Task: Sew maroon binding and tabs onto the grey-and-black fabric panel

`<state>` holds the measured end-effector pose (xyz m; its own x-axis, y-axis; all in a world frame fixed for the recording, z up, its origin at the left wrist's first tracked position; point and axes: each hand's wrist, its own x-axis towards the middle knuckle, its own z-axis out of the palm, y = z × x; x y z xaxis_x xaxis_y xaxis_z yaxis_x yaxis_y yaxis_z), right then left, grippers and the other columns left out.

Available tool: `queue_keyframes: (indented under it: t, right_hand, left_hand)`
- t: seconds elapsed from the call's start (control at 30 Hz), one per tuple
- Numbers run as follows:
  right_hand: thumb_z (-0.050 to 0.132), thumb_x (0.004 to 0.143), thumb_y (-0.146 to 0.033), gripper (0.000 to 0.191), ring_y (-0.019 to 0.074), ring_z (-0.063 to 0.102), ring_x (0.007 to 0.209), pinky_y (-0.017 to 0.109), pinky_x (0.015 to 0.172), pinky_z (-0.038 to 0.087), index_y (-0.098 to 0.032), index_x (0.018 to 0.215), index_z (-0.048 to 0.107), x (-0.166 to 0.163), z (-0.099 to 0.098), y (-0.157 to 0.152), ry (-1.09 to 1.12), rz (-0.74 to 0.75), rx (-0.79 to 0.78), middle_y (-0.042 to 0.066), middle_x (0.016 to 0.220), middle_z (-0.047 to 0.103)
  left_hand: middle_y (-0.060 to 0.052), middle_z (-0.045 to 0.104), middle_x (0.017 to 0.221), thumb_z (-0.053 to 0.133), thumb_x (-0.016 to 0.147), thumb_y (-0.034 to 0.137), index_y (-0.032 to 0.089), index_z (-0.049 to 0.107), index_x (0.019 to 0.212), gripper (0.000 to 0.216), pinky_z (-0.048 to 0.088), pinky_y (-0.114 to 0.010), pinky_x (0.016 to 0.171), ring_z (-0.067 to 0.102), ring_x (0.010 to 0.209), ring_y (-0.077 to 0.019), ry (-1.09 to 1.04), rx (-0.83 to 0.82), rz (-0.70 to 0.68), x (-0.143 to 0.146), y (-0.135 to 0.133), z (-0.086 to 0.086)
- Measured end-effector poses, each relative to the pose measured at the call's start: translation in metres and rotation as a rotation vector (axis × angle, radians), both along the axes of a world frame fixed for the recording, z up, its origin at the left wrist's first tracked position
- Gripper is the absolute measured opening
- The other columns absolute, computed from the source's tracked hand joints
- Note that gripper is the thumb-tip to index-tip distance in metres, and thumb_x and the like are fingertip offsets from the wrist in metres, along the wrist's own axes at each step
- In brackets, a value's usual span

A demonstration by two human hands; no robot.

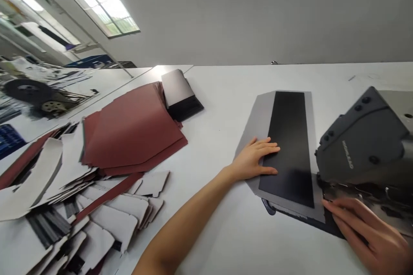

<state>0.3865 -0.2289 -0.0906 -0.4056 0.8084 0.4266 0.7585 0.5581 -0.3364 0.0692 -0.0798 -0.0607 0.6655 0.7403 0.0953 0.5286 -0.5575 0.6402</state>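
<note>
A flat grey sheet (254,126) with a black panel (288,137) on top lies beside the head of a dark sewing machine (361,142). My left hand (253,159) rests on the sheet and panel, palm down and fingers spread. At the near right corner, my right hand (368,227) has its fingers drawn together on a black strip (334,223) at the sheet's edge, close under the machine head. The machine's needle area is mostly hidden. Along the near edge, a dark layer (300,217) shows beneath the grey sheet.
To the left lie a stack of dark red sheets (132,126) and a folded black-and-grey piece (179,90). Many white-backed cut pieces (112,215) spread over the near left of the white table (219,232). Another machine with a dark wheel (27,90) stands far left.
</note>
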Motion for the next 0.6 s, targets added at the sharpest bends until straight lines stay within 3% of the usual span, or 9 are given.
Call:
queue_keyframes:
  t: [0.1, 0.27, 0.33, 0.47, 0.6]
  right_hand:
    - [0.044, 0.103, -0.031, 0.032, 0.0131, 0.071, 0.077, 0.017, 0.056, 0.053, -0.028, 0.125, 0.067, -0.009, 0.011, 0.001, 0.034, -0.061, -0.025, 0.006, 0.103, 0.068]
    - [0.042, 0.103, -0.023, 0.03, 0.0103, 0.068, 0.072, 0.018, 0.058, 0.052, -0.023, 0.12, 0.067, -0.016, 0.016, 0.001, 0.002, -0.034, 0.01, 0.005, 0.103, 0.066]
    - [0.041, 0.103, -0.02, 0.032, 0.0108, 0.069, 0.076, 0.02, 0.059, 0.052, -0.022, 0.124, 0.065, -0.016, 0.013, 0.0, -0.054, -0.023, 0.022, 0.006, 0.111, 0.066]
    - [0.041, 0.101, -0.017, 0.033, 0.0154, 0.068, 0.099, 0.024, 0.076, 0.053, -0.017, 0.126, 0.063, -0.019, 0.011, 0.001, -0.131, 0.028, 0.087, 0.007, 0.12, 0.065]
    - [0.038, 0.1, -0.012, 0.034, 0.0139, 0.069, 0.089, 0.025, 0.068, 0.05, -0.015, 0.123, 0.064, -0.026, 0.017, 0.005, -0.167, 0.026, 0.151, 0.007, 0.112, 0.067]
  left_hand:
    - [-0.005, 0.051, 0.152, 0.073, 0.083, 0.057, 0.031, 0.055, 0.141, 0.066, 0.01, -0.053, 0.128, 0.037, 0.149, -0.0257, -0.004, -0.037, -0.003, 0.0, 0.001, 0.001]
    - [-0.006, 0.056, 0.148, 0.078, 0.077, 0.058, 0.029, 0.059, 0.137, 0.069, 0.014, -0.055, 0.127, 0.041, 0.146, -0.0275, -0.05, -0.05, 0.017, 0.0, 0.003, 0.0]
    - [-0.006, 0.058, 0.146, 0.079, 0.075, 0.059, 0.029, 0.061, 0.135, 0.069, 0.015, -0.056, 0.127, 0.043, 0.145, -0.0283, -0.056, -0.05, 0.019, 0.0, 0.003, -0.001]
    - [-0.007, 0.06, 0.144, 0.08, 0.073, 0.06, 0.028, 0.062, 0.133, 0.07, 0.02, -0.055, 0.127, 0.046, 0.143, -0.0287, -0.062, -0.02, 0.018, -0.002, 0.004, -0.003]
    - [-0.006, 0.059, 0.145, 0.079, 0.075, 0.059, 0.028, 0.061, 0.135, 0.07, 0.02, -0.053, 0.127, 0.043, 0.146, -0.0277, -0.063, -0.004, 0.026, -0.004, 0.002, -0.004]
